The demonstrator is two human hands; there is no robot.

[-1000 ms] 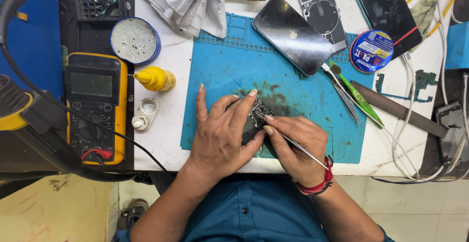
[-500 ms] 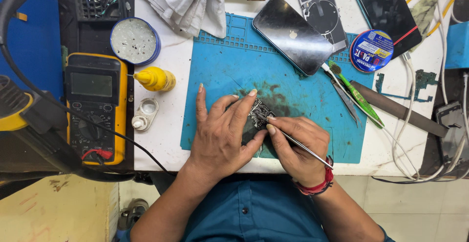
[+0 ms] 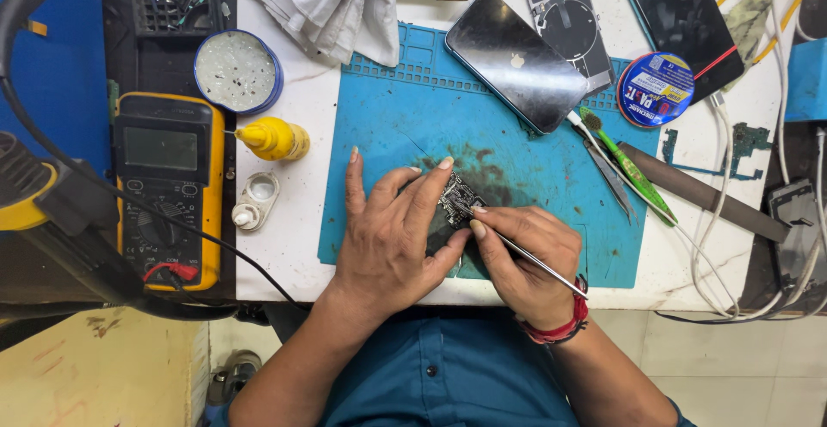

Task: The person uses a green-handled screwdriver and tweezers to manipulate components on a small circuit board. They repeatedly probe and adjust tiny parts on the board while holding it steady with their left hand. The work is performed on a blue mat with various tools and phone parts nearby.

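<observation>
My left hand (image 3: pixel 389 236) presses a small dark circuit board (image 3: pixel 459 196) flat on the blue work mat (image 3: pixel 413 108), fingers spread over and beside it. My right hand (image 3: pixel 523 259) grips thin metal tweezers (image 3: pixel 527 256) like a pen, with the tip touching the board's right edge. The board is partly hidden under my left fingers. Dark smudges stain the mat just behind the board.
A dark phone (image 3: pixel 515 60) lies face down at the mat's far edge. Right of it are a green toothbrush (image 3: pixel 626 165), a blue tape roll (image 3: pixel 655 89) and cables. On the left sit a yellow multimeter (image 3: pixel 168 187), yellow bottle (image 3: pixel 272 139), round tin (image 3: pixel 237 71) and white cloth (image 3: pixel 327 0).
None of note; both hands stay on the board, with only a slight shift of the tweezers in my right hand.
</observation>
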